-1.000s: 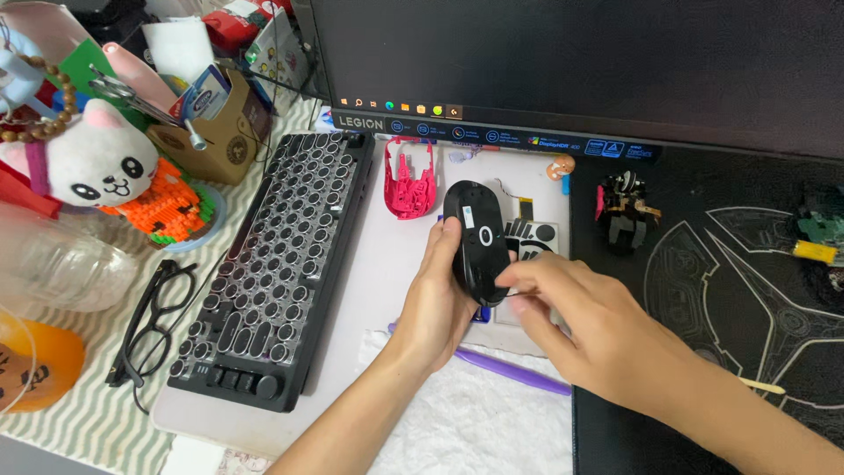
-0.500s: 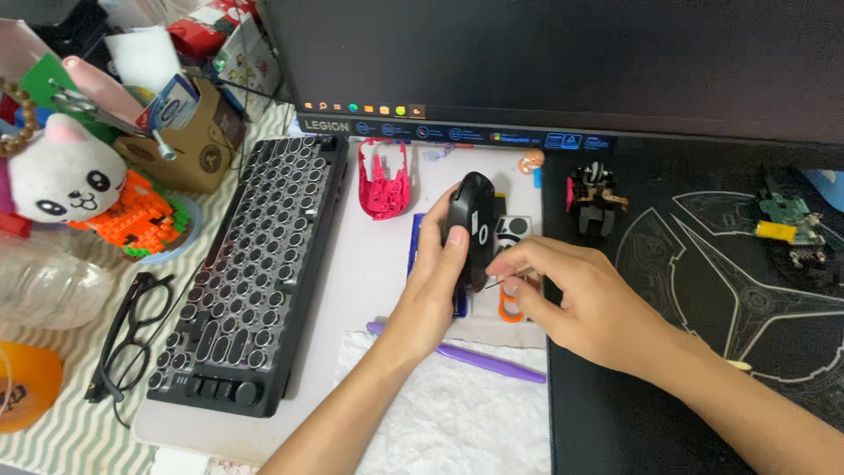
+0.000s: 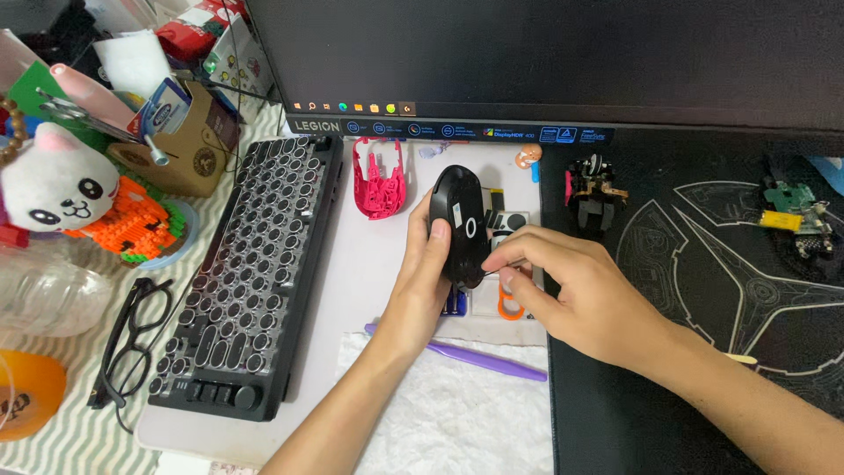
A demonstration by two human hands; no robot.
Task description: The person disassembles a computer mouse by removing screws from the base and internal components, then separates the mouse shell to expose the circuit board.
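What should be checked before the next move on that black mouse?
1. Left hand grips the black mouse: ok.
2. Right hand fingertips at the mouse's lower edge: ok.
3. What the right fingertips pinch: cannot tell.
4. Red shell piece set aside, untouched: ok.
5. Purple tool within reach on the white cloth: ok.
6. Keyboard apart from the hands: ok.

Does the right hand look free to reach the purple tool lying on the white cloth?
Probably not at once: the right hand is pinching at the black mouse shell held by the left hand. The purple tool lies uncovered just below its wrist.
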